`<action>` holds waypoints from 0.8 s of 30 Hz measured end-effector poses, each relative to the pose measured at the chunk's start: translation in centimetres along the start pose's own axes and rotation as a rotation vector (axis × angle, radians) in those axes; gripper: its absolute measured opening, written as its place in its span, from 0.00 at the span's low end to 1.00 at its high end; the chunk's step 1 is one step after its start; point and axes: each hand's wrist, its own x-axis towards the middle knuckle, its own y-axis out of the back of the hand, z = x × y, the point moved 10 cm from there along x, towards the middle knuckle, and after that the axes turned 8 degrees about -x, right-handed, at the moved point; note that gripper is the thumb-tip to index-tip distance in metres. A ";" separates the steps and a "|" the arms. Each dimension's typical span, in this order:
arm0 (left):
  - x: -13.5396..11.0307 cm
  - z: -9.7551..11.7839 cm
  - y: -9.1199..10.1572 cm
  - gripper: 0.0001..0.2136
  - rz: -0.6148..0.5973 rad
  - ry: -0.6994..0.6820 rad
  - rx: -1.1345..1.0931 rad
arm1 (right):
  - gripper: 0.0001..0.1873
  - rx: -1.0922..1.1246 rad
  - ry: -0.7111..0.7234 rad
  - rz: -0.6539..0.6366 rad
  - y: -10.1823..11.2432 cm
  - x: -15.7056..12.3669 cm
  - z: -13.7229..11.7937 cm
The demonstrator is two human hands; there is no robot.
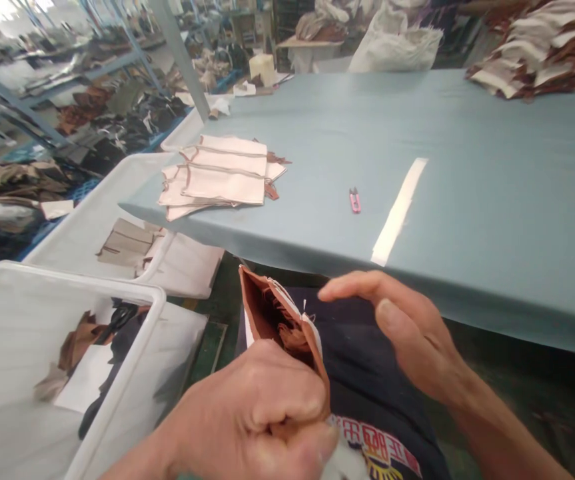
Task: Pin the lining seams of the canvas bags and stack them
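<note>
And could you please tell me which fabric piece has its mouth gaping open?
The pouch in the left hand: its brown inside shows, whereas the nearer pale stack on the table lies flat.

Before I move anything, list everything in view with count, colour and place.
work table: one, grey-blue, ahead
thread snips: one pair, pink, mid-table
strip: one, cream, right of the snips
sewn panels: one stack, cream with brown edges, table's left end
piled pieces: one heap, cream and brown, far right
sack: one, white, beyond the table
bins: at least two, white, left, holding fabric pieces
post: one, grey, far left corner
background heaps: many, mixed colours, blurred
apron: one, dark with lettering, below the table edge
fabric pouch: one, brown inside, in the left hand
left hand: one, closed on the pouch
right hand: one, open, beside the pouch
</note>
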 end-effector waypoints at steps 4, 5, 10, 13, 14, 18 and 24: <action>0.0 1.2 -1.3 0.18 -0.177 0.013 -0.127 | 0.30 0.107 0.256 -0.171 -3.1 3.7 -3.9; -0.3 1.5 -1.3 0.18 -0.193 0.011 -0.130 | 0.34 0.079 0.301 -0.242 -4.0 4.2 -4.4; -1.9 2.4 2.8 0.19 0.072 -0.017 0.098 | 0.46 -0.054 0.239 -0.350 -4.6 4.8 -1.9; -2.5 1.5 5.4 0.18 0.162 0.055 0.248 | 0.44 -0.127 0.277 -0.329 -3.5 3.9 -1.2; -2.7 0.9 6.2 0.17 0.185 0.093 0.259 | 0.41 -0.161 0.318 -0.319 -3.2 3.6 -1.4; -3.3 -1.7 8.9 0.19 0.288 0.199 0.171 | 0.21 -0.264 0.410 -0.286 -2.6 2.8 -2.5; -2.7 -2.1 10.0 0.22 0.164 0.201 0.186 | 0.08 -0.324 0.265 -0.387 -1.9 2.8 -3.4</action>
